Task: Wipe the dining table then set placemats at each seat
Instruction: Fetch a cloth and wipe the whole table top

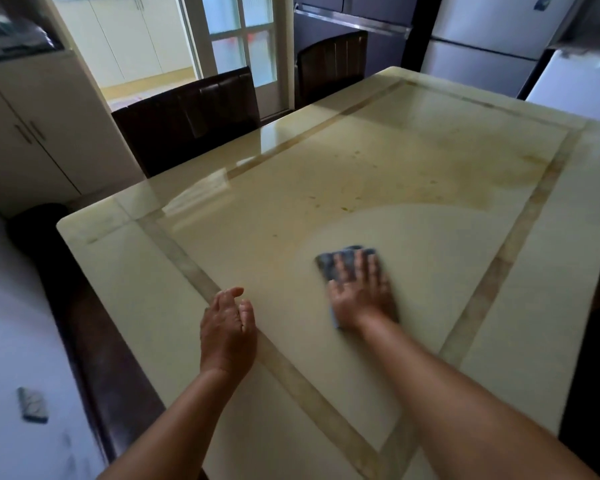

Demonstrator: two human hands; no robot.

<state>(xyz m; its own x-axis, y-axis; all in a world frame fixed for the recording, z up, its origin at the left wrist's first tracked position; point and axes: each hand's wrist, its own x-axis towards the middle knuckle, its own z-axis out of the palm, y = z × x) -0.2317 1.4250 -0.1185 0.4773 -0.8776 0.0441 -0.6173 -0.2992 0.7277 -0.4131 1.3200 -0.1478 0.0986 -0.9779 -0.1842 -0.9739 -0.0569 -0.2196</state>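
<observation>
The cream stone dining table [378, 161] with a darker inlaid border fills the view. Its far half carries a yellowish film and small brown specks; a paler arc-shaped patch lies around my right hand. My right hand [361, 292] presses flat, fingers spread, on a folded blue-grey cloth [340, 261] near the table's middle. My left hand [227, 327] hovers or rests lightly by the near-left border strip, fingers relaxed, holding nothing. No placemats are in view.
Two dark chairs [187, 116] [331, 64] stand tucked at the far-left side of the table. White cabinets [32, 133] stand left, a glazed door [239, 46] behind, and fridges [482, 43] at the back right. A small patterned object [32, 403] lies on the floor at left.
</observation>
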